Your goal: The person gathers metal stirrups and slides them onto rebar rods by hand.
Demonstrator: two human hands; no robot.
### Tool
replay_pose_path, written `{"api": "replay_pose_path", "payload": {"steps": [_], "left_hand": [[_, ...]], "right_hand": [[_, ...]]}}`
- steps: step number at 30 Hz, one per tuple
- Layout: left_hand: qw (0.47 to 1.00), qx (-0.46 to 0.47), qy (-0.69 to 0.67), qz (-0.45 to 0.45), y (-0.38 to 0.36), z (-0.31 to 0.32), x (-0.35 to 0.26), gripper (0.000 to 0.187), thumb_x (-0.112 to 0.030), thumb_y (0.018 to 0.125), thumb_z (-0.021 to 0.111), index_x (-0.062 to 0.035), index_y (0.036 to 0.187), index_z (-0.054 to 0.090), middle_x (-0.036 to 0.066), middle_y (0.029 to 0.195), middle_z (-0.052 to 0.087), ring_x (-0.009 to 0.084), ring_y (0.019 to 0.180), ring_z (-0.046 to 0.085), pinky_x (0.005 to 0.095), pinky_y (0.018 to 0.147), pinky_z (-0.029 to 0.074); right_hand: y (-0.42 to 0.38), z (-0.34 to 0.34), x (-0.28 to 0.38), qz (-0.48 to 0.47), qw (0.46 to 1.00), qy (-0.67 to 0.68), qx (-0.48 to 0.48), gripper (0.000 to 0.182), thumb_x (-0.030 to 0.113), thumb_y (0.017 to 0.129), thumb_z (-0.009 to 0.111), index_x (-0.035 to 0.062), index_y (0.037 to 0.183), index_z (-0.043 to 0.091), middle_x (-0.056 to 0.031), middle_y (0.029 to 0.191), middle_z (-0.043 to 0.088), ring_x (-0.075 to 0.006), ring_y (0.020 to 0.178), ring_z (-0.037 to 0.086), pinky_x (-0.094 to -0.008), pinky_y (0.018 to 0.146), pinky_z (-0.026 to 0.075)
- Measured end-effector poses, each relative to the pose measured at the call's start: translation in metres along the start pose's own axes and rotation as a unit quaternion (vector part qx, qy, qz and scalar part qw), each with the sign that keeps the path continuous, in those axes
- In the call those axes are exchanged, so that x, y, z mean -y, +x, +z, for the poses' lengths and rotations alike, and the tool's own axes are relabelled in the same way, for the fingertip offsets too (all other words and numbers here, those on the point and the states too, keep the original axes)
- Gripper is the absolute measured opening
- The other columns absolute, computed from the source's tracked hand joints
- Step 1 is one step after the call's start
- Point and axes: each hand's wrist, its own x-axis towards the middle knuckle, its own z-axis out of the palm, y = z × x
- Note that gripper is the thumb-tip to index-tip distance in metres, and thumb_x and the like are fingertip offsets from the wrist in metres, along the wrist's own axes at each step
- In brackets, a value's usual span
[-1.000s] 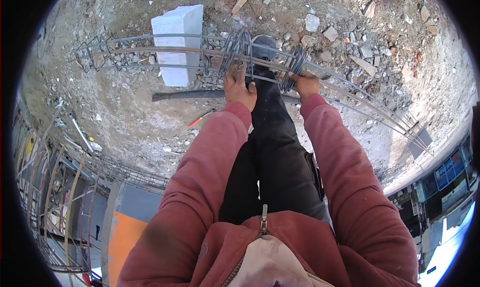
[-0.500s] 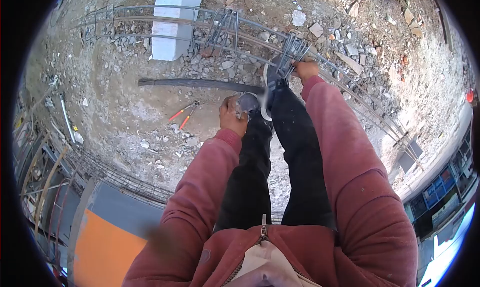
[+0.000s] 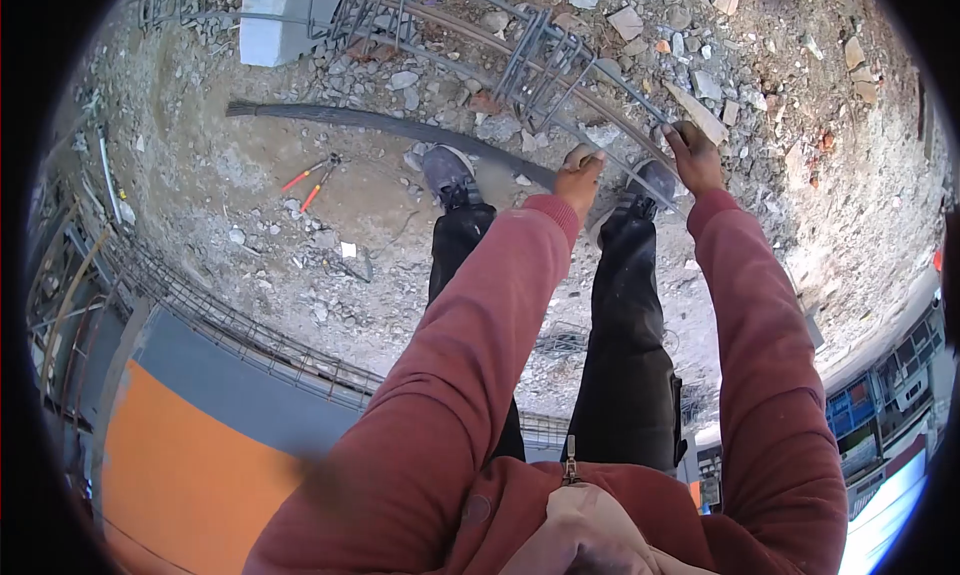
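Observation:
A long rebar cage [image 3: 560, 60] of steel bars and bunched stirrups lies across the rubble ground ahead of me. My left hand [image 3: 580, 175] is closed around one of its long bars near my right shoe. My right hand [image 3: 692, 155] grips another bar of the same cage a little to the right. Both arms wear red sleeves and reach forward over my black trousers. My feet stand on either side of the left hand.
A white block [image 3: 272, 30] props the cage at the upper left. A bundle of dark wire [image 3: 380, 123] lies along the ground. Red-handled cutters [image 3: 312, 180] lie left of my shoe [image 3: 448, 175]. More rebar frames [image 3: 200, 315] and an orange panel [image 3: 180, 445] sit lower left.
My view has shifted right along the cage. My left hand left my shoe and took hold of a bar again; my right hand slid further right along the cage.

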Motion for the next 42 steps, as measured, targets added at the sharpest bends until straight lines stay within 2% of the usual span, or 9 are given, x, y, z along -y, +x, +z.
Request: {"api": "replay_pose_path", "payload": {"steps": [2, 5, 12, 20, 31, 35, 37, 38, 42], "left_hand": [[0.992, -0.028, -0.120, 0.022, 0.011, 0.027, 0.011, 0.016, -0.019, 0.088, 0.048, -0.0095, 0.099, 0.044, 0.007, 0.095, 0.055, 0.0192, 0.085, 0.054, 0.0366, 0.078, 0.046], [0.985, -0.082, -0.147, 0.045, 0.018, 0.040, 0.021, 0.007, -0.016, 0.091, 0.042, -0.0119, 0.086, 0.040, 0.005, 0.084, 0.052, 0.0171, 0.078, 0.054, 0.0379, 0.072, 0.048], [0.990, -0.097, -0.067, 0.080, 0.001, 0.055, 0.012, 0.005, -0.012, 0.091, 0.038, -0.0101, 0.086, 0.037, 0.005, 0.080, 0.052, 0.0170, 0.072, 0.055, 0.0376, 0.061, 0.049], [0.990, -0.123, -0.042, 0.052, 0.013, 0.035, 0.020, 0.003, -0.010, 0.090, 0.039, -0.0073, 0.090, 0.039, 0.007, 0.081, 0.054, 0.0179, 0.071, 0.056, 0.0366, 0.060, 0.053], [0.997, -0.061, -0.010, -0.042, 0.027, 0.020, 0.006, 0.012, -0.011, 0.085, 0.049, -0.0072, 0.095, 0.044, 0.008, 0.089, 0.055, 0.0192, 0.079, 0.055, 0.0358, 0.067, 0.051], [0.994, 0.080, -0.068, -0.032, 0.024, -0.022, 0.017, 0.020, -0.008, 0.081, 0.053, -0.0093, 0.100, 0.046, 0.006, 0.091, 0.055, 0.0191, 0.084, 0.056, 0.0353, 0.069, 0.048], [0.999, 0.008, 0.009, -0.036, -0.005, -0.046, 0.012, 0.024, -0.006, 0.079, 0.054, -0.0098, 0.101, 0.047, 0.005, 0.091, 0.055, 0.0179, 0.083, 0.056, 0.0348, 0.068, 0.047], [0.998, -0.028, 0.048, -0.037, -0.022, -0.059, 0.011, 0.025, -0.005, 0.078, 0.055, -0.0100, 0.101, 0.047, 0.004, 0.091, 0.055, 0.0174, 0.082, 0.056, 0.0346, 0.068, 0.046], [0.993, -0.026, 0.114, -0.011, -0.045, -0.175, 0.042, 0.032, -0.007, 0.076, 0.058, -0.0100, 0.106, 0.048, 0.001, 0.087, 0.056, 0.0127, 0.071, 0.053, 0.0273, 0.058, 0.043]], "right_hand": [[0.001, -0.005, 0.002, 0.004, 0.999, 0.026, 0.028, 0.035, 0.040, 0.082, 0.050, 0.0053, 0.087, 0.057, -0.0202, 0.080, 0.058, -0.0359, 0.077, 0.055, -0.0399, 0.069, 0.042], [0.011, -0.012, -0.005, 0.018, 0.999, 0.017, 0.028, 0.036, 0.041, 0.082, 0.049, 0.0058, 0.084, 0.056, -0.0207, 0.078, 0.057, -0.0377, 0.075, 0.054, -0.0412, 0.068, 0.041], [0.025, -0.063, -0.001, 0.050, 0.993, 0.046, 0.100, 0.043, 0.045, 0.082, 0.048, 0.0031, 0.083, 0.056, -0.0197, 0.073, 0.057, -0.0356, 0.073, 0.055, -0.0405, 0.067, 0.041], [0.020, -0.020, -0.018, 0.027, 0.996, 0.052, 0.063, 0.041, 0.044, 0.083, 0.046, 0.0035, 0.080, 0.051, -0.0230, 0.076, 0.056, -0.0400, 0.077, 0.053, -0.0441, 0.068, 0.039], [0.007, -0.015, -0.017, -0.064, 0.998, -0.006, -0.024, 0.019, 0.025, 0.084, 0.047, 0.0069, 0.088, 0.052, -0.0155, 0.075, 0.057, -0.0347, 0.076, 0.054, -0.0420, 0.069, 0.041], [-0.002, -0.008, -0.019, -0.062, 0.996, -0.060, -0.029, 0.018, 0.022, 0.083, 0.047, 0.0090, 0.095, 0.050, -0.0144, 0.083, 0.057, -0.0333, 0.084, 0.053, -0.0444, 0.075, 0.039], [-0.007, -0.002, -0.019, -0.065, 0.993, -0.079, -0.052, 0.021, 0.022, 0.083, 0.047, 0.0092, 0.099, 0.049, -0.0144, 0.089, 0.057, -0.0327, 0.090, 0.052, -0.0454, 0.078, 0.037], [-0.012, -0.005, -0.016, 0.001, 0.996, -0.092, -0.012, 0.033, 0.023, 0.080, 0.050, 0.0103, 0.111, 0.044, -0.0139, 0.107, 0.051, -0.0312, 0.103, 0.046, -0.0454, 0.088, 0.033], [-0.051, -0.015, 0.019, 0.010, 0.972, -0.222, -0.072, 0.054, 0.026, 0.076, 0.056, 0.0117, 0.123, 0.035, -0.0110, 0.123, 0.041, -0.0278, 0.117, 0.036, -0.0445, 0.098, 0.022]]}}
